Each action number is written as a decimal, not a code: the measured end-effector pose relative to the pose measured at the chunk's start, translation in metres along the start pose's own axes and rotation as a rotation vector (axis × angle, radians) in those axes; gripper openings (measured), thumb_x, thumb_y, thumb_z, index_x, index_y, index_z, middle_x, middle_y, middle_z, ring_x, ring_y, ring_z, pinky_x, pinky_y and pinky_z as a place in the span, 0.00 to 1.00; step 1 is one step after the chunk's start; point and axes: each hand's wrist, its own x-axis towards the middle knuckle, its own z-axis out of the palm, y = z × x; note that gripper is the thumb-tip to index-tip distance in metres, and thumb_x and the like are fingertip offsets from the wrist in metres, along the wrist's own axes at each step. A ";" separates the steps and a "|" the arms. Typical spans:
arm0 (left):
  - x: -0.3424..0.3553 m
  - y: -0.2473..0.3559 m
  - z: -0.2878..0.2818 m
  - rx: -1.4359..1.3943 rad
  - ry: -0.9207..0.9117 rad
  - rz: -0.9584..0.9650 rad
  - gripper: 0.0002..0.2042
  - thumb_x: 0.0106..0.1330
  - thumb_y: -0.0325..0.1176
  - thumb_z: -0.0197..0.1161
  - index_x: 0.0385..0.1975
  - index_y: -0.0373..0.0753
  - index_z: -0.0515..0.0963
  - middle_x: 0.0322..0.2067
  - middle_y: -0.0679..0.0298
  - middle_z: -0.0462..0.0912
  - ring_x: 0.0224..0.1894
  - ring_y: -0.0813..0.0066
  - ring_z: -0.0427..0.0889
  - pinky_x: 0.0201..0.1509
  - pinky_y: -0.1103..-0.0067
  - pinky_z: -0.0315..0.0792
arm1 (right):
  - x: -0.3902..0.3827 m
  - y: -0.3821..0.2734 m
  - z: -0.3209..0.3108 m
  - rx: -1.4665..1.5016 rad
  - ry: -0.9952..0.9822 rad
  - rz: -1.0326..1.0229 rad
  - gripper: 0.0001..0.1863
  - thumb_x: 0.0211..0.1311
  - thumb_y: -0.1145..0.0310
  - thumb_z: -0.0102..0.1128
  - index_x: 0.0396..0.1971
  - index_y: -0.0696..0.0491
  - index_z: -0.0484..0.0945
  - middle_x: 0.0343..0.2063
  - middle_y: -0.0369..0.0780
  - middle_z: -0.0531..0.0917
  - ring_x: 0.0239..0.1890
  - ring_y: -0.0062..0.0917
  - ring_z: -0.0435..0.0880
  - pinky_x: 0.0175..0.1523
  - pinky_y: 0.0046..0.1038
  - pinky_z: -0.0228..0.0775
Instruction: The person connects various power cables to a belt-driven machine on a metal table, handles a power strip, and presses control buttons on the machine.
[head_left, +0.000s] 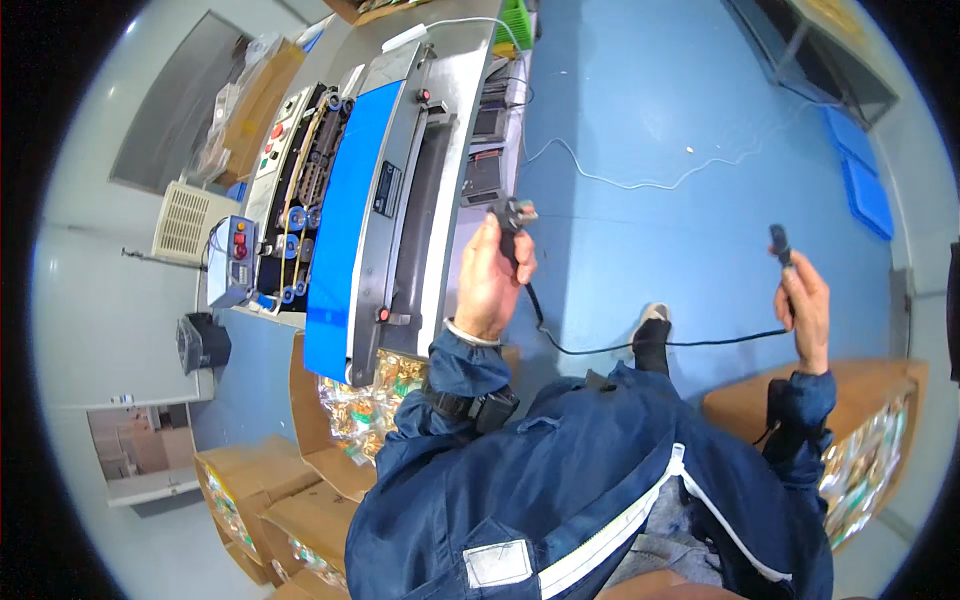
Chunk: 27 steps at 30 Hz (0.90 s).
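Note:
My left hand (487, 280) is closed round a black plug (508, 222) with metal prongs at its tip, held beside the edge of the machine bench. From the plug a black power cord (650, 346) hangs in a slack curve across to my right side. My right hand (808, 308) pinches the cord's other end, a small black connector (779, 240) that points upward above the blue floor. Both ends are held apart from any socket or machine.
At left stands a long machine with a blue cover (345, 220) on a metal bench. A white cable (640, 186) trails over the blue floor. Cardboard boxes (245, 470) of shiny packets stand at lower left, with another box (860, 390) at right. Blue panels (858, 175) lie at far right.

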 end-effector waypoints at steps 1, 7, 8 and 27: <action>0.017 0.001 -0.001 0.048 0.057 0.061 0.21 0.70 0.45 0.34 0.44 0.33 0.68 0.16 0.70 0.62 0.16 0.82 0.57 0.23 0.85 0.55 | 0.034 -0.010 -0.005 -0.020 -0.035 -0.043 0.14 0.63 0.66 0.43 0.44 0.57 0.72 0.08 0.27 0.63 0.08 0.06 0.55 0.13 0.11 0.42; 0.089 0.010 -0.020 0.015 0.432 0.167 0.21 0.69 0.46 0.37 0.41 0.34 0.69 0.12 0.73 0.59 0.11 0.86 0.52 0.16 0.87 0.48 | 0.237 -0.052 -0.002 -0.161 -0.191 -0.172 0.14 0.63 0.64 0.44 0.40 0.57 0.74 0.07 0.27 0.63 0.07 0.07 0.56 0.13 0.12 0.43; 0.094 0.017 -0.023 -0.008 0.520 0.161 0.21 0.69 0.46 0.38 0.40 0.34 0.70 0.12 0.73 0.58 0.11 0.86 0.51 0.16 0.87 0.48 | 0.267 -0.068 0.006 -0.166 -0.235 -0.245 0.15 0.63 0.64 0.45 0.41 0.57 0.75 0.07 0.27 0.62 0.07 0.07 0.56 0.13 0.13 0.43; 0.324 0.074 -0.041 -0.050 0.894 0.212 0.23 0.70 0.45 0.33 0.35 0.28 0.69 0.06 0.70 0.60 0.07 0.85 0.54 0.11 0.86 0.48 | 0.676 -0.285 0.320 -0.444 -0.721 -1.098 0.17 0.57 0.64 0.53 0.43 0.56 0.74 0.22 0.35 0.73 0.19 0.16 0.71 0.23 0.21 0.63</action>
